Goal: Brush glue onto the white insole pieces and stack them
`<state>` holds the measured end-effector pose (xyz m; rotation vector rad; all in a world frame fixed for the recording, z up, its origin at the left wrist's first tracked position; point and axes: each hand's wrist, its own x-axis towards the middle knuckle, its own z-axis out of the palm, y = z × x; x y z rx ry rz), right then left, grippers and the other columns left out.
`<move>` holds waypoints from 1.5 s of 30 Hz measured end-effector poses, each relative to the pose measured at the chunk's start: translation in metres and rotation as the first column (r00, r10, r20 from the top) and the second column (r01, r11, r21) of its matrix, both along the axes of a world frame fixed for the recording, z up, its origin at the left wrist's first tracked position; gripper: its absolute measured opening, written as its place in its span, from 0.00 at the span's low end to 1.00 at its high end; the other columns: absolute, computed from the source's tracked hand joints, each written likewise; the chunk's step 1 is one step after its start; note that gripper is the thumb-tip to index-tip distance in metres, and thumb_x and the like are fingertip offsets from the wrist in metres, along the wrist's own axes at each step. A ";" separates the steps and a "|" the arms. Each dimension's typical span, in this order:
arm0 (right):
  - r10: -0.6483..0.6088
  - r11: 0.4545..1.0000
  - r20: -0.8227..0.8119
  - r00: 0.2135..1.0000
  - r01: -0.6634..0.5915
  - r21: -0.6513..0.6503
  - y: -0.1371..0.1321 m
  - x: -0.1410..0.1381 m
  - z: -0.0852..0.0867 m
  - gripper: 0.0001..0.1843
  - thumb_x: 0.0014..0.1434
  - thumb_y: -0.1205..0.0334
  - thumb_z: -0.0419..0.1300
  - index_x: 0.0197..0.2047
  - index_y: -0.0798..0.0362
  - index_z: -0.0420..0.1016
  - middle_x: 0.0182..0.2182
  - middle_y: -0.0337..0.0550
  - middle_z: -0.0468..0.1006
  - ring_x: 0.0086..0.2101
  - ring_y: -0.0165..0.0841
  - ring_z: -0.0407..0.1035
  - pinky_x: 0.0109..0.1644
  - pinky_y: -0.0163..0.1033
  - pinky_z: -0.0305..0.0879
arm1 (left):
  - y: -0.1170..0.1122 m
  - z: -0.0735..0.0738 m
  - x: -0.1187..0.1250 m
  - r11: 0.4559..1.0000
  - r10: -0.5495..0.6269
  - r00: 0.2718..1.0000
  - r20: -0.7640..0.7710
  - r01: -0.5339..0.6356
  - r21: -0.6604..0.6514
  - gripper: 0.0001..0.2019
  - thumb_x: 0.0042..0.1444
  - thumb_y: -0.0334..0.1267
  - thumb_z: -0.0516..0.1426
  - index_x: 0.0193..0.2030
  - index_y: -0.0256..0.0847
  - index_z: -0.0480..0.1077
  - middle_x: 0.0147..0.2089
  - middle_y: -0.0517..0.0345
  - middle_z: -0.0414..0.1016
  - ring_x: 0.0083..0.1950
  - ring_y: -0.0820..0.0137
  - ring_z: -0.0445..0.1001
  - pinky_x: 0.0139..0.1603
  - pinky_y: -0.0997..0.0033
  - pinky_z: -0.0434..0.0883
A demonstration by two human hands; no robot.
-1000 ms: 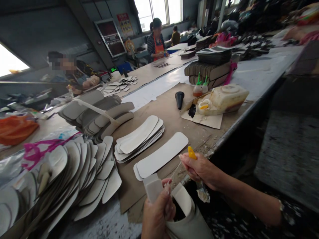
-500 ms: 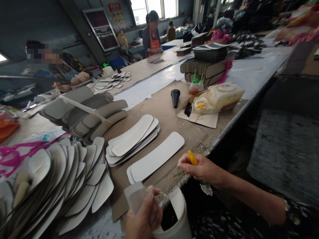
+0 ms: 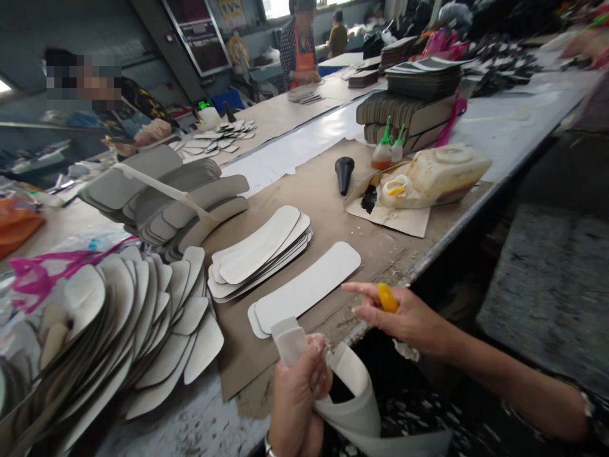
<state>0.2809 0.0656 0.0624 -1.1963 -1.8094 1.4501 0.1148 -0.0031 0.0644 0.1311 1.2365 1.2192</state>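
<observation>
Head view: left hand [image 3: 297, 397] grips curled insole piece [image 3: 352, 393]; right hand [image 3: 404, 314] grips yellow-handled brush [image 3: 387, 298].

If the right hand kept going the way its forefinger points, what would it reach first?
The right hand, gripping a yellow-handled brush, points leftward over the table edge. First in line looks to be the single white insole-shaped piece on the brown paper, though depth is uncertain.

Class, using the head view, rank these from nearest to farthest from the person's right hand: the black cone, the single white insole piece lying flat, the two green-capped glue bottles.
1. Single white insole piece, just left of the right hand.
2. Black cone, farther back on the brown paper.
3. Green-capped glue bottles, behind the cone, beside the stacked material.
</observation>
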 end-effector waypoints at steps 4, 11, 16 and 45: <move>-0.043 0.996 0.027 0.999 0.041 0.085 0.002 0.000 0.003 0.13 0.57 0.54 0.54 0.36 0.54 0.74 0.26 0.39 0.69 0.28 0.29 0.62 0.32 0.33 0.60 | -0.005 -0.009 -0.005 1.000 0.005 1.000 -0.024 -0.006 -0.029 0.14 0.41 0.42 0.64 0.23 0.33 0.67 0.13 0.72 0.46 0.16 0.85 0.43 0.16 0.81 0.44; 0.135 0.990 -0.120 0.984 -0.130 0.045 -0.018 -0.042 0.011 0.06 0.53 0.61 0.59 0.32 0.55 0.72 0.26 0.37 0.68 0.28 0.27 0.62 0.33 0.32 0.60 | -0.009 -0.006 0.006 0.998 0.005 0.985 -0.170 -0.016 -0.064 0.20 0.31 0.46 0.67 0.19 0.35 0.63 0.13 0.69 0.53 0.16 0.82 0.48 0.17 0.78 0.46; 0.046 0.953 -0.179 0.983 -0.097 -0.286 -0.015 -0.049 0.004 0.12 0.55 0.57 0.55 0.25 0.55 0.61 0.20 0.33 0.62 0.23 0.25 0.56 0.27 0.31 0.57 | -0.012 0.001 0.008 0.997 0.057 0.943 -0.329 -0.071 -0.032 0.18 0.27 0.44 0.68 0.21 0.33 0.71 0.12 0.66 0.58 0.17 0.81 0.52 0.19 0.77 0.48; 0.156 0.964 -0.021 0.988 -0.148 0.222 -0.021 -0.044 0.002 0.07 0.57 0.62 0.55 0.30 0.55 0.70 0.28 0.40 0.68 0.31 0.28 0.64 0.36 0.32 0.60 | -0.014 -0.002 -0.003 0.997 -0.078 0.996 -0.035 0.077 -0.032 0.15 0.34 0.41 0.66 0.25 0.32 0.71 0.09 0.70 0.51 0.12 0.84 0.47 0.15 0.78 0.43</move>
